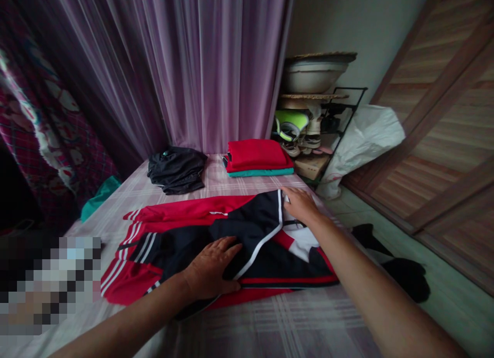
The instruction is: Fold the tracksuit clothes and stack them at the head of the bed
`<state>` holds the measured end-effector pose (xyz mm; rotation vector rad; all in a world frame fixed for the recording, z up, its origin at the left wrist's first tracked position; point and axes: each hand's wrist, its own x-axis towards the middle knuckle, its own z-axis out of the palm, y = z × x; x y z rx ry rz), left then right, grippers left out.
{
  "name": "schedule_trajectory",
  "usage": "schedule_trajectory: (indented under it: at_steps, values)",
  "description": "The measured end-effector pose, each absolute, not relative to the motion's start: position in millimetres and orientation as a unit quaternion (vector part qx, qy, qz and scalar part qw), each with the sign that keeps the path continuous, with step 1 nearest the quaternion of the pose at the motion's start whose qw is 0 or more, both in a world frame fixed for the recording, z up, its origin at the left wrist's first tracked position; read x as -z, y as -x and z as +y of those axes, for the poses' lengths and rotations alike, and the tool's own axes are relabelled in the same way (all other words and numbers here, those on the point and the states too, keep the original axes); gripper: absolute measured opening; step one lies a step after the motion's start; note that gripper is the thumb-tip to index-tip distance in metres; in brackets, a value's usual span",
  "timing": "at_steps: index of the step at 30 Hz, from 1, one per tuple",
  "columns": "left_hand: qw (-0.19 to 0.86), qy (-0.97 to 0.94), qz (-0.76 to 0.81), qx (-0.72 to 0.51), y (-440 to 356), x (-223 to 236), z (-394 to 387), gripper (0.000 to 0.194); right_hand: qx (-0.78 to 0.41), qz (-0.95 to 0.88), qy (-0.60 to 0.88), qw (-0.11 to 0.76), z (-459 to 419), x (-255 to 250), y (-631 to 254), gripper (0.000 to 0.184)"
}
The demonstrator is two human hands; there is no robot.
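A navy, red and white track jacket (266,250) lies spread across the checked bedsheet, its striped red and navy cuffs toward the left. My left hand (216,265) rests flat on the navy fabric, fingers stretched out and thumb apart. At the far right corner of the jacket, my right hand (301,203) has its fingers closed on the navy edge with white trim. Part of the white lining shows below that hand. Red fabric reaches out from beneath the navy part on the near and far sides.
Beyond the jacket are a crumpled black garment (177,167) and a folded red and teal stack (258,157). A purple curtain (216,65) hangs behind the bed. To the right stand a shoe rack (347,103), a white sack (363,142) and wooden doors (432,90). Dark cloth (401,270) lies on the floor.
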<state>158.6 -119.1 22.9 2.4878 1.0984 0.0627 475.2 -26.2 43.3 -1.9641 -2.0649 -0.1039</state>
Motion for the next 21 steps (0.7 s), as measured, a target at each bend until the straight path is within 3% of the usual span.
schedule_trajectory:
  at_steps: [4,8,11,15,18,21]
  values:
    - [0.232,-0.884,0.405,-0.033,-150.7,-30.3,-113.0,0.048,-0.011,-0.681,0.724,0.110,12.3,-35.7,-490.5,0.058]
    - [0.249,-0.821,0.499,-0.122,-118.9,-35.8,-82.0,0.036,-0.075,-0.677,0.724,0.108,37.6,-23.7,-497.6,0.042]
    - [0.243,-0.740,0.578,-0.243,-84.2,-45.7,-57.0,0.040,-0.079,-0.683,0.718,0.113,43.9,-14.5,-500.8,0.028]
    - [0.253,-0.705,0.587,-0.307,-60.7,-62.0,-49.3,0.050,-0.058,-0.671,0.728,0.126,40.0,-5.8,-500.0,0.026]
    - [0.302,-0.760,0.518,-0.251,-71.5,-68.5,-65.2,0.045,-0.053,-0.662,0.737,0.129,34.8,-4.6,-498.2,0.029]
    - [0.386,-0.815,0.420,-0.101,-95.6,-67.9,-88.2,0.034,-0.060,-0.658,0.740,0.125,31.2,-8.1,-499.0,0.035]
